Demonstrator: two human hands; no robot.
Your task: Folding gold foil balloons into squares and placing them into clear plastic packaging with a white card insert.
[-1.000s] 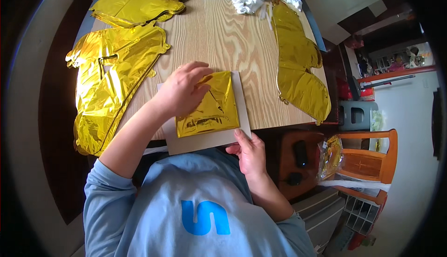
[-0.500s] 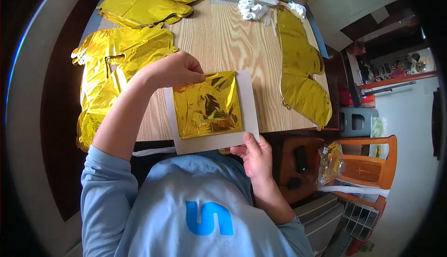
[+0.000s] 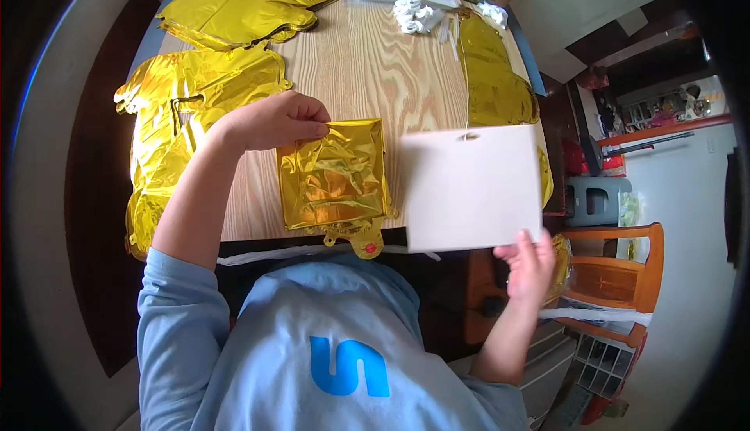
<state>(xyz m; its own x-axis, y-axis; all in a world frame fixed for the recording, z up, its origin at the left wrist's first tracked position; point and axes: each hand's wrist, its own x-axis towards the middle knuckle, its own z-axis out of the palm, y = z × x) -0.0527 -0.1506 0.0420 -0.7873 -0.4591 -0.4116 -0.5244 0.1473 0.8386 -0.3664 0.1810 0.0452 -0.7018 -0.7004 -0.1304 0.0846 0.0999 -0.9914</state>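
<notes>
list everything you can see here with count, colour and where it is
folded foil balloon: 1, gold, near table edge, pinched at its top corner by left hand
card sheet: 1, white, lifted at the right, held by right hand
flat foil balloons: several, gold, spread on the left, far and right parts of the table
crumpled wrappers: a few, white, far end
table: 1, light wood
chair: 1, orange wood, right
left hand: grips balloon corner
right hand: holds card's lower edge
</notes>
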